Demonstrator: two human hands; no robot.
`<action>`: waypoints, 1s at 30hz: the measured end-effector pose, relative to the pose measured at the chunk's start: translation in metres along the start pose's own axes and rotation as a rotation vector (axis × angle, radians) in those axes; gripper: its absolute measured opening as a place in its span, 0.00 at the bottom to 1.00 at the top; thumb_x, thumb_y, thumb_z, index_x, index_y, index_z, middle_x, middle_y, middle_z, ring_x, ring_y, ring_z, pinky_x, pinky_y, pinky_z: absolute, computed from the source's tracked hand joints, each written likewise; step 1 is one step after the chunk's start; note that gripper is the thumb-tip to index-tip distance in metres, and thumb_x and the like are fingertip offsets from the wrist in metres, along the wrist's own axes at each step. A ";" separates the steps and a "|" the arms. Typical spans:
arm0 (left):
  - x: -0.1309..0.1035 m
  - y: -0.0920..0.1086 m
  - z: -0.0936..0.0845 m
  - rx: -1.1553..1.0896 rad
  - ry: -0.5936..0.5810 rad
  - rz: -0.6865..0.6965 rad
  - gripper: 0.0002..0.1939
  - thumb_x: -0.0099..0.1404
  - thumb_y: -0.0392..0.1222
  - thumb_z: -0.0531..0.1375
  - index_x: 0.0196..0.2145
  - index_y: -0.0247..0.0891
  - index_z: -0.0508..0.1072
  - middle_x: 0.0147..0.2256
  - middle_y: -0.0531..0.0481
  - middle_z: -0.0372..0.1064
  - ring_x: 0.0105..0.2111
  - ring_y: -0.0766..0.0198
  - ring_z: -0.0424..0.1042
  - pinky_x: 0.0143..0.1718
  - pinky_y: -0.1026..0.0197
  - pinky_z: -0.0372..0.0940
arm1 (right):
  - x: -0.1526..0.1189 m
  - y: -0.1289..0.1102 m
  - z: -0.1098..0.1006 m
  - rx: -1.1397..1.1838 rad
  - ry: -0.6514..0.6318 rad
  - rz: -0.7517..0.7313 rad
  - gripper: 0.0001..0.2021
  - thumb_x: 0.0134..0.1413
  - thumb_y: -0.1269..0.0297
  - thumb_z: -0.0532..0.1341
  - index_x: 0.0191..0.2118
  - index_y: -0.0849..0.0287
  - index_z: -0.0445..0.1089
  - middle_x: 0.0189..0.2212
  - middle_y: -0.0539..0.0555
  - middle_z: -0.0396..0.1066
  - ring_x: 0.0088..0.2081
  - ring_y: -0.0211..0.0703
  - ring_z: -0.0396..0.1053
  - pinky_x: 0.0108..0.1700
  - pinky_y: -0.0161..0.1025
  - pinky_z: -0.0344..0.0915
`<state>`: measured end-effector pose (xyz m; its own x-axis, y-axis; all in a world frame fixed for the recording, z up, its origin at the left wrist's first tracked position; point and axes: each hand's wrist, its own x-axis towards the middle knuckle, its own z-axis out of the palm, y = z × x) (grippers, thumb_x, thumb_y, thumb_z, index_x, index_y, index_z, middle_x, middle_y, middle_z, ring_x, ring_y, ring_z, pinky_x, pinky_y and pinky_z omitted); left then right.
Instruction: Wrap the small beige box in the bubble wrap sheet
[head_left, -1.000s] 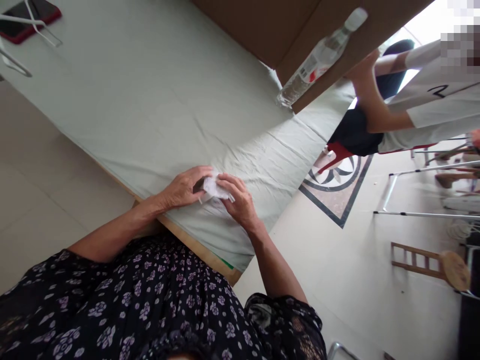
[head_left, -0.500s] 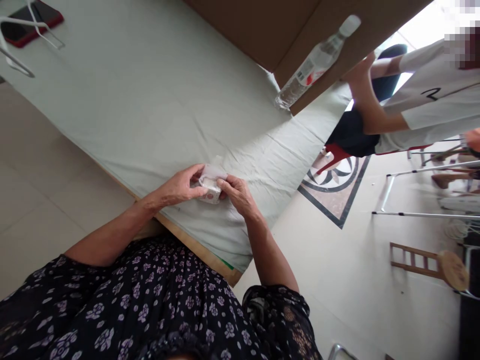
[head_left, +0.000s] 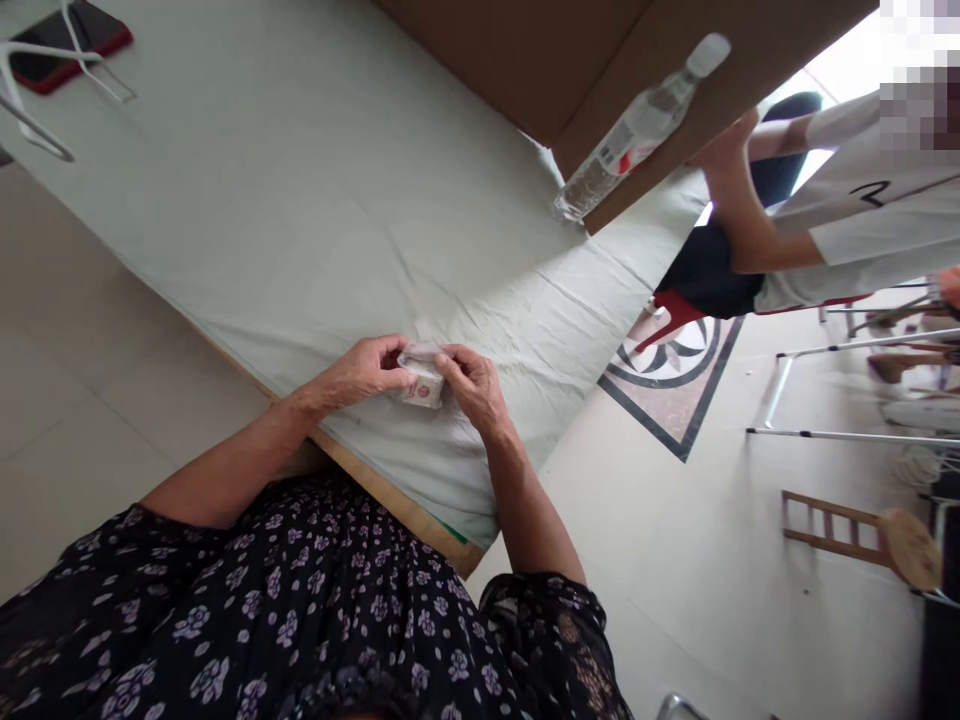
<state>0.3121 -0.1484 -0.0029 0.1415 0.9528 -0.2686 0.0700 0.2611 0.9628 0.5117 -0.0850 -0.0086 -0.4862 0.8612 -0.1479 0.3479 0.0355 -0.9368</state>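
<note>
A small white box in a clear plastic wrapper [head_left: 422, 388] is held between both hands, a little above the cloth-covered table [head_left: 300, 200]. On its front shows a round reddish print. My left hand [head_left: 365, 368] grips the left side, thumb in front and fingers behind. My right hand [head_left: 474, 386] pinches the wrapper's upper right edge between thumb and forefinger. The fingers partly hide the back of the box.
A clear plastic bottle [head_left: 637, 135] leans against a brown cardboard box [head_left: 600, 70]. A phone [head_left: 67, 45] and a white wire hanger [head_left: 45, 60] lie at the far left. Another person [head_left: 840, 210] sits at the right; a wooden stool [head_left: 862, 530] is on the floor.
My right thumb and fingers have shifted up to the wrapper's top right edge. The raised wrapper flap now lies lower, and more of the box's printed front shows.
</note>
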 end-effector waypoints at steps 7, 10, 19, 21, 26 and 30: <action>0.000 0.006 -0.002 0.016 -0.045 0.023 0.21 0.58 0.45 0.64 0.49 0.38 0.77 0.40 0.49 0.78 0.39 0.58 0.77 0.41 0.57 0.70 | 0.026 -0.008 0.008 0.297 -0.039 -0.006 0.17 0.53 0.45 0.68 0.35 0.56 0.75 0.30 0.49 0.73 0.33 0.38 0.69 0.38 0.37 0.67; -0.002 0.013 -0.002 0.120 -0.017 0.031 0.17 0.59 0.45 0.63 0.45 0.38 0.79 0.39 0.50 0.78 0.38 0.59 0.76 0.40 0.58 0.69 | 0.031 -0.009 0.010 0.320 -0.027 -0.030 0.17 0.52 0.46 0.69 0.35 0.55 0.74 0.30 0.49 0.73 0.33 0.39 0.70 0.41 0.39 0.69; 0.008 0.005 -0.004 0.370 0.212 0.095 0.22 0.65 0.55 0.58 0.43 0.35 0.80 0.37 0.47 0.77 0.35 0.59 0.72 0.39 0.58 0.66 | 0.024 -0.001 0.017 0.077 0.112 -0.200 0.07 0.60 0.56 0.67 0.35 0.51 0.79 0.48 0.54 0.77 0.57 0.48 0.72 0.56 0.47 0.70; 0.010 0.002 -0.003 0.421 0.258 0.138 0.22 0.66 0.55 0.57 0.43 0.34 0.80 0.37 0.45 0.77 0.36 0.59 0.72 0.40 0.57 0.67 | 0.021 0.003 0.019 0.026 0.133 -0.244 0.07 0.62 0.56 0.66 0.37 0.50 0.80 0.50 0.54 0.77 0.57 0.48 0.72 0.59 0.50 0.70; 0.009 -0.007 0.000 0.491 0.304 0.246 0.21 0.70 0.51 0.53 0.43 0.34 0.80 0.39 0.43 0.77 0.41 0.56 0.74 0.47 0.54 0.68 | 0.008 0.011 0.021 -0.282 0.222 -0.448 0.08 0.67 0.59 0.63 0.41 0.49 0.82 0.53 0.54 0.77 0.56 0.49 0.71 0.61 0.53 0.66; 0.009 -0.018 0.003 0.504 0.330 0.331 0.19 0.72 0.49 0.52 0.44 0.35 0.78 0.41 0.42 0.77 0.45 0.55 0.75 0.52 0.52 0.69 | -0.006 0.018 0.023 -0.539 0.244 -0.556 0.11 0.68 0.59 0.61 0.49 0.46 0.80 0.56 0.55 0.75 0.61 0.55 0.67 0.63 0.57 0.62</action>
<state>0.3147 -0.1454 -0.0228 -0.0681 0.9882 0.1370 0.5374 -0.0793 0.8396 0.5020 -0.1010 -0.0321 -0.5347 0.7301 0.4255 0.4754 0.6762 -0.5627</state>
